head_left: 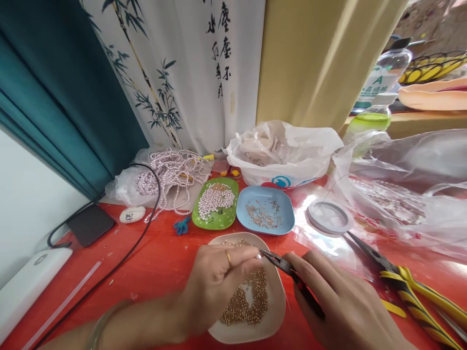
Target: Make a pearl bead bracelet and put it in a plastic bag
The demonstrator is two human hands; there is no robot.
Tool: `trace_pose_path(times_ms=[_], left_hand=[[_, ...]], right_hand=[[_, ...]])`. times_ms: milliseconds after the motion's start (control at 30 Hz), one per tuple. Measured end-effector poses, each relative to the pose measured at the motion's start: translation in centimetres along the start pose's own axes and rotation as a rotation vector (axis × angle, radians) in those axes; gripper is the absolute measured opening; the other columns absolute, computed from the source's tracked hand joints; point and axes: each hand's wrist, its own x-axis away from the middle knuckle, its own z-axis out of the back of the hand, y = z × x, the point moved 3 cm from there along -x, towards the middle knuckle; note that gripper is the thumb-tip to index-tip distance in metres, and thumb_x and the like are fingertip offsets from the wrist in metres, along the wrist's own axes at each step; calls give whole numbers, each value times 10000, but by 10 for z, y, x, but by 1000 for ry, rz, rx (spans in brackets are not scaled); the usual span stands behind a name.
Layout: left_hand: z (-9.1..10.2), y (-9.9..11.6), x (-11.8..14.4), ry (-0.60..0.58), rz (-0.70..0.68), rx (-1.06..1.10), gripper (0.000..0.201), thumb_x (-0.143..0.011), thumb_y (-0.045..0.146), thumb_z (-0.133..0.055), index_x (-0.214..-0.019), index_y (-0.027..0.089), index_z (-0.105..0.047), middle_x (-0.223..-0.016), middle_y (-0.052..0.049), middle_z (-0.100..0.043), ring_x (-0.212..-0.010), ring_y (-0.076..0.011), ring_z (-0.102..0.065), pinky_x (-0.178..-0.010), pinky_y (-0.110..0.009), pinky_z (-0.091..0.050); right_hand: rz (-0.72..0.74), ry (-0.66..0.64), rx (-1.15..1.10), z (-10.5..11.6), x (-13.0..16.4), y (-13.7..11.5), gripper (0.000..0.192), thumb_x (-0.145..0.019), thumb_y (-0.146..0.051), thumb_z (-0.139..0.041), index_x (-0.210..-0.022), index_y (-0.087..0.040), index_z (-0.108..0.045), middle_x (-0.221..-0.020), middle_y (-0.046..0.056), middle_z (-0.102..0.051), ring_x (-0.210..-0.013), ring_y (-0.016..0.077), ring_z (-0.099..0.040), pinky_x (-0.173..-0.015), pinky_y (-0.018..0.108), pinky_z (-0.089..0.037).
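Left hand (222,270) over cream plate (279,311), forearm in from the plate's near left; thumb and forefinger pinch a tiny shiny piece (260,256) above it. Right hand (339,291), right of the plate, back up, grips pliers (280,263), nose at the left fingertips. Gold beads (260,291) in the plate; green plate (211,223) and blue plate (248,226) just beyond; yellow-handled pliers (408,284) to its right.

Three dishes (275,313) (204,223) (288,216), two pliers (281,263) (388,266), two hands (215,277) (337,296)
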Motion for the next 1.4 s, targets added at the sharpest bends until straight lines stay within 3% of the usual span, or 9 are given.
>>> trace_pose_path(times_ms=[100,200,333,433,567,700,1167,1400], left_hand=[[-3,-1,-5,-46,162,178,195,-763,313,-565,-827,188,-701,-682,-31,-676,-595,-150,-573,-548,-248,-453],[-8,-5,-13,-84,328,404,190,-743,303,-596,-824,166,-700,-748,-48,-694,-657,-150,-599,-606,-246,-464],[-12,-10,-18,-72,437,631,164,-693,269,-654,-781,138,-698,-702,-58,-696,-624,-138,-606,-618,-249,-461],[-14,-12,-17,-55,490,691,162,-666,267,-675,-744,126,-691,-644,-51,-682,-584,-132,-600,-600,-252,-456],[-14,-12,-17,-17,540,737,161,-630,252,-700,-726,124,-684,-604,-40,-670,-570,-130,-594,-602,-258,-452],[-15,-12,-17,-22,551,785,152,-622,251,-707,-722,139,-687,-593,-28,-668,-537,-111,-579,-588,-247,-449],[-19,-14,-15,-75,516,861,110,-650,228,-700,-721,144,-695,-609,-26,-668,-530,-82,-566,-539,-185,-423],[-19,-13,-16,-79,522,859,139,-633,245,-712,-732,148,-699,-586,-12,-646,-523,-76,-544,-538,-182,-417]], right_hand=[[-48,13,-4,5,-3,1,302,-783,-154,-423,-1027,-145,-600,-756,118,-618,-654,234,-558,-524,335,-433],[-280,-103,-468,11,-11,-1,241,-775,-223,-451,-941,-192,-624,-726,70,-605,-635,198,-543,-542,315,-442],[-629,-350,-1117,6,-12,-3,194,-727,-277,-533,-857,-172,-632,-549,-16,-506,-494,114,-478,-474,229,-393],[-720,-459,-1480,-2,-9,-4,169,-700,-244,-541,-807,-139,-621,-467,-53,-416,-401,66,-395,-397,183,-301],[-751,-531,-1815,-11,-11,-3,197,-638,-198,-516,-793,-132,-617,-446,-69,-378,-349,48,-343,-359,176,-285],[-746,-608,-1906,-12,-14,-4,206,-606,-195,-522,-767,-116,-622,-413,-75,-355,-345,57,-349,-346,177,-293],[-739,-670,-1980,-14,-13,-4,267,-608,-225,-544,-834,-99,-613,-463,-54,-367,-391,65,-379,-366,167,-303],[-768,-682,-1948,-7,-12,-6,200,-642,-213,-554,-813,-129,-614,-473,-59,-339,-403,59,-367,-367,146,-288]])
